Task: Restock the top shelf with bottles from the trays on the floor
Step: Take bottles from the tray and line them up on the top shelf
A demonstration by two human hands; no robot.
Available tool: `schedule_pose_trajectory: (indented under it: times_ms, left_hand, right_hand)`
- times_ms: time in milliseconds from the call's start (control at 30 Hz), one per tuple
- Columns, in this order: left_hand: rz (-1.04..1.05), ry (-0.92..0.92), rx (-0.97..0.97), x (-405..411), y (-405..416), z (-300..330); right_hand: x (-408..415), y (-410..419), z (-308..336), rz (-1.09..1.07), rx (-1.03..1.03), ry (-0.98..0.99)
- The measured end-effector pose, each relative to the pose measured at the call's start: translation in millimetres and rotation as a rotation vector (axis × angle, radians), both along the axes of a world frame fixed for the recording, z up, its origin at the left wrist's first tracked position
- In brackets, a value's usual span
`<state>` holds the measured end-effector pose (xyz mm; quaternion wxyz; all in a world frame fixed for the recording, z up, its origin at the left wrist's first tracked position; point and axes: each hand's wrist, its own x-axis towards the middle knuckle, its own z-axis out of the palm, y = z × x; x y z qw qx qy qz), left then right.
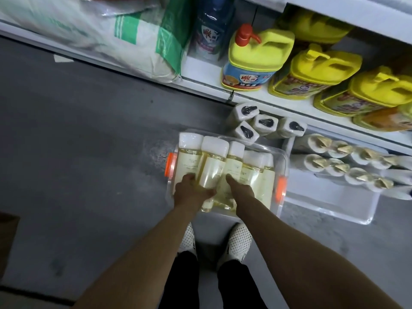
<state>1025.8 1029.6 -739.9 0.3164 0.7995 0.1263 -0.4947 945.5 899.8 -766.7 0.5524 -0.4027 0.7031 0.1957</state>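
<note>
A clear plastic tray [281, 157] with orange latches sits on the floor in front of my feet. It holds several pale yellow bottles with white caps. My left hand [191, 189] grips one of these bottles [209, 168] at its lower end, thumb on one side and fingers on the other. My right hand [242, 189] reaches into the tray beside it, fingers pointing down onto a neighbouring bottle [233, 166]; its grip is hidden from view. The top shelf is out of frame.
A second clear tray [347, 208] to the right holds several white bottles with gold caps. Three white bottles with black caps [264, 122] stand behind the trays. The low shelf [207, 85] carries yellow detergent jugs [256, 59] and sacks [142, 41]. Grey floor lies to the left.
</note>
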Motion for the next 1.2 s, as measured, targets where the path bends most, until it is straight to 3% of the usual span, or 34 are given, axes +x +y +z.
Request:
schedule_pose_trajectory:
  times_ms: [233, 367, 533, 633, 800, 1000, 1100, 1200]
  left_hand:
    - [-0.284, -0.121, 0.218, -7, -19, -3]
    - [-0.241, -0.138, 0.258, -7, -21, -7]
    - [-0.304, -0.028, 0.237, -1, -18, -3]
    - [-0.189, 0.096, 0.119, 2, -12, 1]
    - [0.168, 0.311, -0.131, 8, 7, 12]
    - [0.356, 0.340, -0.343, 12, 28, 29]
    - [0.405, 0.339, -0.371, 16, 32, 31]
    - [0.422, 0.325, -0.378, 20, 33, 34]
  right_hand:
    - [-3, -1, -4, -0.033, 0.000, 0.027]
    - [-3, -1, -6, -0.060, 0.005, 0.044]
    - [1, 0, -7, -0.082, 0.008, 0.080]
    - [3, 0, -4, -0.096, -0.026, 0.095]
    - [4, 9, -4, -0.140, -0.100, 0.039]
    - [2, 22, -4, -0.037, -0.125, 0.073]
    - [2, 25, -15, 0.080, -0.152, 0.161]
    - [1, 21, -23, 0.032, -0.082, 0.117]
